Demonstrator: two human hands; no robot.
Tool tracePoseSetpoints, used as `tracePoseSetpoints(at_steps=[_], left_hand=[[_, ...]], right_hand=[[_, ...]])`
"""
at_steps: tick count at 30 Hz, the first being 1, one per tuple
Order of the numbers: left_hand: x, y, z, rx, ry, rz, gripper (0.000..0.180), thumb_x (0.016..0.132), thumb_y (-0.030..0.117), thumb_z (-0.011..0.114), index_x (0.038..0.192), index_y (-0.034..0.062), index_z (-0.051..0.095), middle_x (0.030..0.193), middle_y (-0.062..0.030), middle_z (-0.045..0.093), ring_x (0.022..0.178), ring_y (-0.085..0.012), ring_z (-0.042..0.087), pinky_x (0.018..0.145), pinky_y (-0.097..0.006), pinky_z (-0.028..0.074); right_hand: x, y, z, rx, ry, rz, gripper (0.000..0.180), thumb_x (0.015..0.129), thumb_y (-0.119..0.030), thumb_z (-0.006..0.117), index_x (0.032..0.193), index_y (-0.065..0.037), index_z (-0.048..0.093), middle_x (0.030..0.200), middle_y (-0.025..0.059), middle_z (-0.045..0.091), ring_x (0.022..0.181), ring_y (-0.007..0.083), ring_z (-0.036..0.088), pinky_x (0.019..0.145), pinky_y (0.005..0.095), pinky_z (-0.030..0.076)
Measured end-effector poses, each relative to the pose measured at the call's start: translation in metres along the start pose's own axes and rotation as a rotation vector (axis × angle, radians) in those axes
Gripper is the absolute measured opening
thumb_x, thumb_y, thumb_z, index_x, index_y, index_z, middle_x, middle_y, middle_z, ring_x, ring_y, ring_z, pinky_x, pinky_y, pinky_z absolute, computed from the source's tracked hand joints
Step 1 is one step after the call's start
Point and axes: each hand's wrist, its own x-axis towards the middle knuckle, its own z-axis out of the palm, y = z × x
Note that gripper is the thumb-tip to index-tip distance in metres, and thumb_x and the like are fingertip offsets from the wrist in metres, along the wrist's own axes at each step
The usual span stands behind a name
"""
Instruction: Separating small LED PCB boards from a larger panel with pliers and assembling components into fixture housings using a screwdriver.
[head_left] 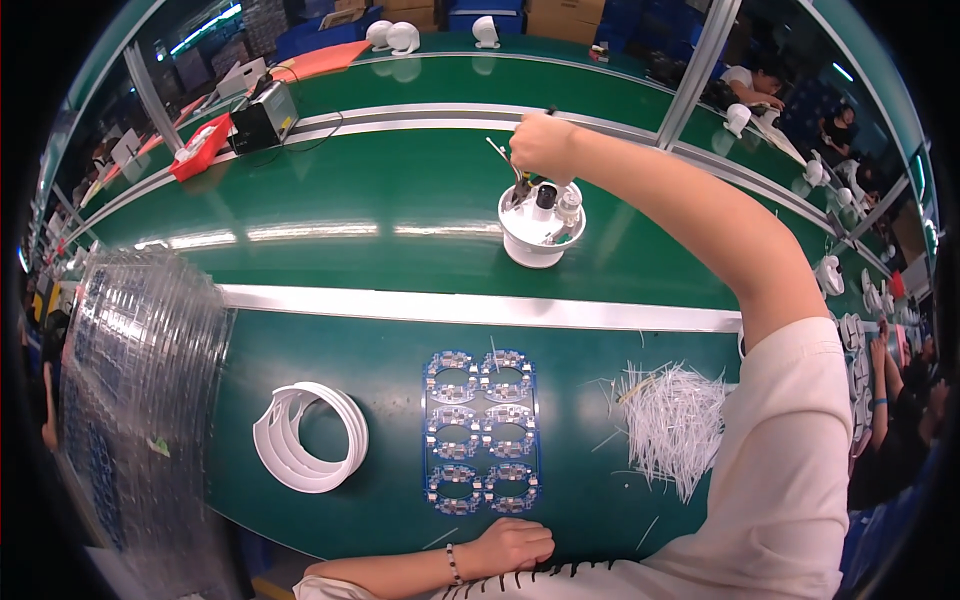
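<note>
My right hand (545, 147) reaches far across to the green belt, its fingers closed above a white round housing (533, 250). What they grip is hidden behind the hand. Just below the fingers, wires and a dark thin part (521, 188) stand up out of the housing, and a thin white strip (497, 150) sticks out on the left. Inside the housing sit a black cylinder (546, 196) and a clear round part (569, 204). My left hand (510, 545) rests curled at the near table edge, just below a panel of blue circuit boards (482, 432), with nothing visible in it.
A white ring-shaped shell (312, 437) lies left of the boards. Stacked clear plastic trays (140, 400) fill the left side. At right is a pile of thin white strips (675, 425). A white rail (480, 307) separates table and belt; a red bin (201, 148) stands far left.
</note>
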Motion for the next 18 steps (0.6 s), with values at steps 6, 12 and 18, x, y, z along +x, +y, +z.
tracePoseSetpoints(at_steps=[6, 12, 18], left_hand=[[0.000, 0.004, 0.004, 0.013, 0.023, 0.007, 0.018, 0.055, 0.002, 0.058, 0.067, 0.0058, 0.045, 0.064, -0.0062, 0.041, 0.059, -0.0218, 0.048, 0.050, -0.032, 0.041], [0.007, 0.002, 0.007, 0.032, 0.088, 0.071, 0.013, 0.050, -0.001, 0.048, 0.059, 0.0079, 0.045, 0.058, -0.0049, 0.040, 0.051, -0.0214, 0.046, 0.042, -0.032, 0.039], [0.014, 0.001, -0.014, 0.200, 0.296, 0.062, 0.019, 0.054, -0.007, 0.045, 0.065, 0.0065, 0.054, 0.065, -0.0051, 0.055, 0.051, -0.0205, 0.054, 0.045, -0.028, 0.044]], right_hand=[[-0.048, 0.014, -0.016, 0.128, 0.052, 0.077, 0.011, 0.050, -0.006, 0.067, 0.061, -0.007, 0.063, 0.065, 0.0082, 0.059, 0.069, 0.0256, 0.060, 0.061, 0.0343, 0.049], [-0.145, 0.000, -0.020, 0.265, 0.530, 0.415, 0.024, 0.055, -0.010, 0.067, 0.078, -0.005, 0.061, 0.073, 0.0099, 0.058, 0.071, 0.0287, 0.058, 0.060, 0.0364, 0.047], [-0.212, -0.170, -0.056, 1.221, 0.769, 0.692, 0.039, 0.056, -0.012, 0.072, 0.092, -0.001, 0.060, 0.080, 0.0141, 0.062, 0.072, 0.0251, 0.062, 0.067, 0.0311, 0.049]])
